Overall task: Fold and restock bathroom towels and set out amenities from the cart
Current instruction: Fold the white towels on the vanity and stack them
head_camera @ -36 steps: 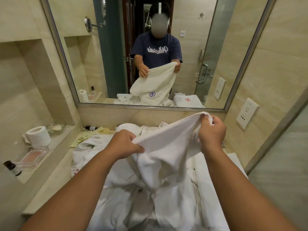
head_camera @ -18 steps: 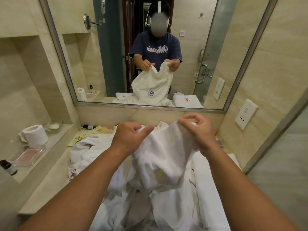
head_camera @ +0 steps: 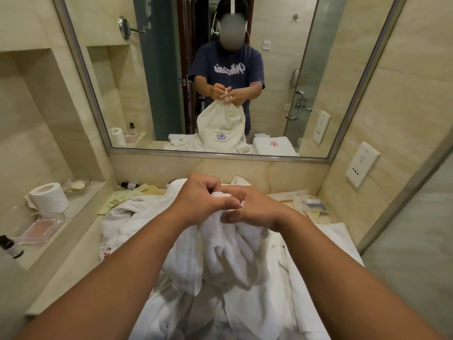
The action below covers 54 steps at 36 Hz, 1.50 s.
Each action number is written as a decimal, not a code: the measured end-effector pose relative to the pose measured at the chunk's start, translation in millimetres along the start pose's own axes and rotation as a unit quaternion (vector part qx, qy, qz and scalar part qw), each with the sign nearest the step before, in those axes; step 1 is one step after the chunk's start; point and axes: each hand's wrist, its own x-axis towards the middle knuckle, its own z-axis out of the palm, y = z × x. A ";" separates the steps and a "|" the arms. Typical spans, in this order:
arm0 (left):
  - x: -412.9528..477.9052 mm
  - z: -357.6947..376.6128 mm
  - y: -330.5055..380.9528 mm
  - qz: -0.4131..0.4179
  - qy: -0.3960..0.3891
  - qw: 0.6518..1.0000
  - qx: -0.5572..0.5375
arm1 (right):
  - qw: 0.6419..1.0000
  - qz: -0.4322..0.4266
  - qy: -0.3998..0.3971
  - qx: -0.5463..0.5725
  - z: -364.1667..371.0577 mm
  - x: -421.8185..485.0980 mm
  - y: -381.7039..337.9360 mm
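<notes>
A white towel point(head_camera: 230, 253) hangs bunched in front of me over the vanity counter. My left hand point(head_camera: 201, 200) and my right hand point(head_camera: 255, 207) meet at its top edge, both with fingers curled and pinching the cloth together. The towel drapes down in folds below them. More white towels point(head_camera: 127, 224) lie in a heap across the counter beneath. The mirror point(head_camera: 318, 77) shows the held towel with a blue emblem and a folded towel with a red emblem beside it.
A side ledge point(head_camera: 81, 207) on the left holds a toilet roll point(head_camera: 50, 197), a clear tray point(head_camera: 40, 229), a soap dish and a small dark bottle point(head_camera: 11, 246). Paper amenity packets point(head_camera: 306, 204) lie at the counter's back right, another bottle point(head_camera: 130, 185) at back left. A glass partition stands right.
My hands came together from a wide spread, bringing the towel's two top corners to the middle. The towel went from stretched flat to bunched and hanging.
</notes>
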 end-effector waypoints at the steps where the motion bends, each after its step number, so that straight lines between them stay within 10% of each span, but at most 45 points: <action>1: -0.1 -1.4 -0.8 0.002 -0.006 1.000 0.016 | 1.000 0.013 0.017 -0.004 0.2 1.6 2.5; 11: -4.6 -10.6 -27.6 0.024 -0.082 0.964 0.251 | 0.976 -0.015 0.216 -0.026 -12.4 9.0 15.3; 21: -6.3 -19.6 -51.4 -0.113 -0.041 0.851 0.511 | 0.908 -0.042 0.416 0.026 -42.4 6.3 17.8; 32: 4.7 -57.4 -49.0 -0.232 0.037 0.854 0.465 | 0.842 -0.006 0.538 0.033 -78.0 3.2 40.1; 45: 8.9 -87.2 -14.5 -0.099 0.172 0.950 0.241 | 0.831 0.069 0.552 -0.005 -89.8 2.7 63.0; 54: 10.8 -92.1 -8.1 -0.067 0.289 0.949 0.108 | 0.865 0.092 0.493 0.007 -89.5 2.7 58.1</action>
